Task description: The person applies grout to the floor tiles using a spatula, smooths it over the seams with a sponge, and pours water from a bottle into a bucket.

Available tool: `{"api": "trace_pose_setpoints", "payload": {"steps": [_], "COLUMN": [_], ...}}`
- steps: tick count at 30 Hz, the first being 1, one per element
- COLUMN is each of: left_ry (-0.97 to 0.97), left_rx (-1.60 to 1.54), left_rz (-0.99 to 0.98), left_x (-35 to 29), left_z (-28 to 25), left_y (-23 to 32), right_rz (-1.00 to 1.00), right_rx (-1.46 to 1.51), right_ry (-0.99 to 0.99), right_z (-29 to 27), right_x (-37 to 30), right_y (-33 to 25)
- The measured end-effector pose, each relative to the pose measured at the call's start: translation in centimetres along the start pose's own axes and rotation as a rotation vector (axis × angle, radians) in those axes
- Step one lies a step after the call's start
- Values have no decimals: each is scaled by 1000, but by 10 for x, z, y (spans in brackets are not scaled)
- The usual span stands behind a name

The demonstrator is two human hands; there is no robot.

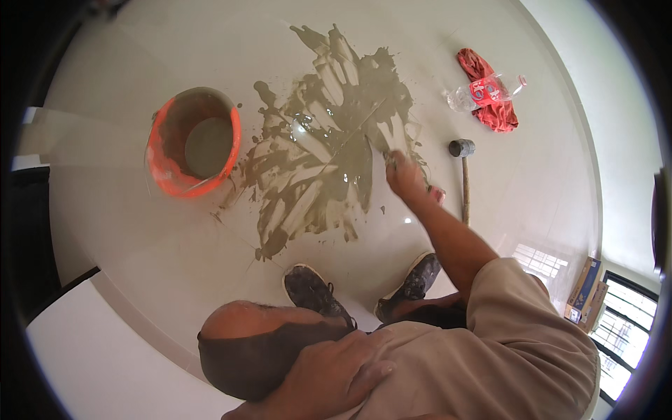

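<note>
One wet patch of grey-green slurry [357,164] spread at twelve o'clock; your right hand [404,173] gripped a blurred hand tool [378,148] at one, your left hand [343,371] rested loosely open at six. Firm, even strokes across the diagonal joint [360,128] probably worked best.

"Light?"
"Bright, from where I stand: glaring window [623,332], lower right of the right hand [406,176]; gridded floor reflection [539,261], nearer; white glints [299,129] on wet paste [350,119], left of the grip."
"Flaws?"
"Grip softly blurred; outer edges bowed, black-rimmed."

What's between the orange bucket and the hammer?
Smeared grey-brown paste, then the right hand and a small red thing by its wrist, in the head view.
</note>
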State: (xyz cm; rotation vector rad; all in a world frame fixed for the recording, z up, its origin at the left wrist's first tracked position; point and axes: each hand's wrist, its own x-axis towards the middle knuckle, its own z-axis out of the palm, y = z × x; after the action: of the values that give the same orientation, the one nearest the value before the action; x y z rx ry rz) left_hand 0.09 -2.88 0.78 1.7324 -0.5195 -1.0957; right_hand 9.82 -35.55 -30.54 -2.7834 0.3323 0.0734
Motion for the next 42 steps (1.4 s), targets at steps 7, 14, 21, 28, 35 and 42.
{"api": "trace_pose_setpoints", "payload": {"steps": [7,14,21,28,35,42], "left_ry": [23,73,127,130,124,112], "left_rx": [-9,47,23,41,30,42], "left_rz": [-15,72,93,97,88,112], "left_x": [-5,-7,-15,-14,-18,-14], "left_z": [-7,5,10,12,8,11], "left_y": [7,0,-13,-7,-12,-9], "right_rz": [-3,-29,-112,-78,-69,-97], "right_rx": [104,24,172,176,181,98], "right_ry": [-246,-222,-396,-449,-408,-198], "right_z": [5,23,3,36,19,28], "right_x": [-170,-58,-169,-103,-209,-55], "right_y": [-25,-48,-71,-108,-63,-72]}}
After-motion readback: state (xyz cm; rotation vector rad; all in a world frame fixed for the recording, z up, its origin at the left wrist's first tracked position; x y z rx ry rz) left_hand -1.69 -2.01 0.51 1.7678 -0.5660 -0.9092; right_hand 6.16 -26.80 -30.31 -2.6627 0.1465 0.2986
